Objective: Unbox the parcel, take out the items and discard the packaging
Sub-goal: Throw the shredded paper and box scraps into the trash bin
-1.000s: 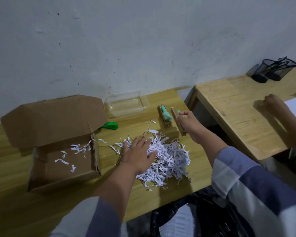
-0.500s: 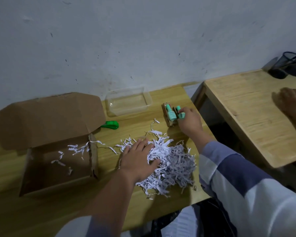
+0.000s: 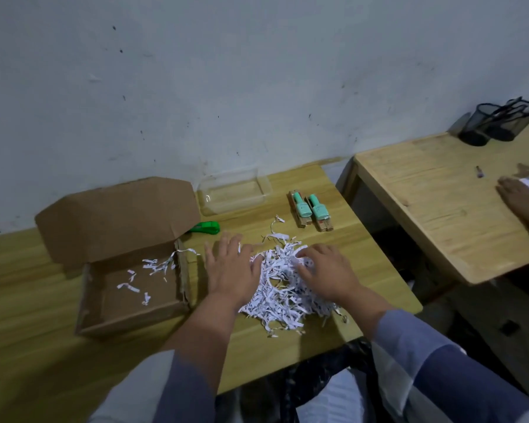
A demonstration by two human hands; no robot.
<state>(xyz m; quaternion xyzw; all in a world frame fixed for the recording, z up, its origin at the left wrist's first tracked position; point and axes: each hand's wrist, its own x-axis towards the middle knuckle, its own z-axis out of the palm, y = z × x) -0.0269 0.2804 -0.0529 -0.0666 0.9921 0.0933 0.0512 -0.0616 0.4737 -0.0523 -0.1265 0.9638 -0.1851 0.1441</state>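
Observation:
An open cardboard box (image 3: 104, 312) lies at the left of the wooden table (image 3: 364, 257), lid up, with a few white paper shreds inside. A heap of shredded white paper (image 3: 283, 291) sits to its right. My left hand (image 3: 231, 270) lies flat on the heap's left side, fingers spread. My right hand (image 3: 326, 271) rests on its right side, fingers curled into the shreds. Two mint-green bottles in brown card holders (image 3: 310, 210) lie side by side behind the heap, apart from both hands.
A clear plastic tray (image 3: 234, 193) stands by the wall. A green cutter (image 3: 206, 228) lies behind the box lid. A black bag (image 3: 312, 383) hangs below the table's front edge. On a second table (image 3: 440, 209) at the right are mesh pen holders (image 3: 498, 123) and another person's hand (image 3: 522, 199).
My right hand set the second bottle down beside the first, let go and came back onto the shredded paper. My left hand stayed on the heap.

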